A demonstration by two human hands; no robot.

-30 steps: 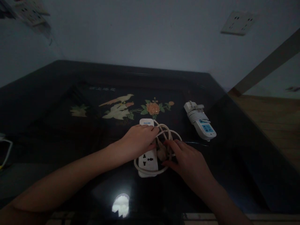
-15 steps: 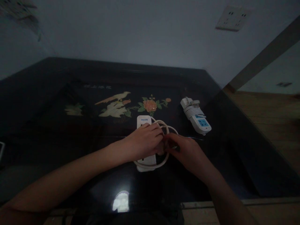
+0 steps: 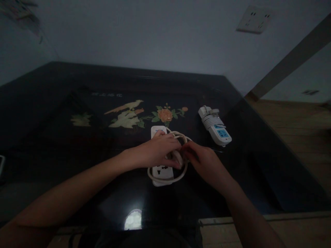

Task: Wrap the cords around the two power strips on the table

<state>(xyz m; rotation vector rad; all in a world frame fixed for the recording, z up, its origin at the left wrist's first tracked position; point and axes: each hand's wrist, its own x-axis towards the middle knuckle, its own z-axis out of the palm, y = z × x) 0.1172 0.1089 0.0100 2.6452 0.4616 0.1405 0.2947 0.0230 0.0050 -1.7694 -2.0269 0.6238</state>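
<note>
A white power strip (image 3: 162, 175) lies lengthwise on the dark glossy table, its upper middle covered by my left hand (image 3: 162, 150). Its pale power cord (image 3: 172, 180) loops over the lower end and gathers in coils on the right side. Across the strip, my left hand has its thumb and fingers closed around the bunched cord; a pale, plug-like piece shows near the thumb. My right hand (image 3: 201, 158) pinches the cord from the right, fingertips close to those of the left. What exactly sits between the right fingertips is hard to see in the dim light.
A second white power strip (image 3: 219, 136) with blue sockets, its cord wrapped round it, lies to the right on the table (image 3: 90, 199). Behind the table rises a wall with a socket plate (image 3: 253, 20). Wooden floor (image 3: 292, 120) shows beyond the right edge.
My left hand has shifted up slightly and its thumb now shows, uncovering more sockets at the strip's lower end. My right hand stays at the cord, moved slightly upward.
</note>
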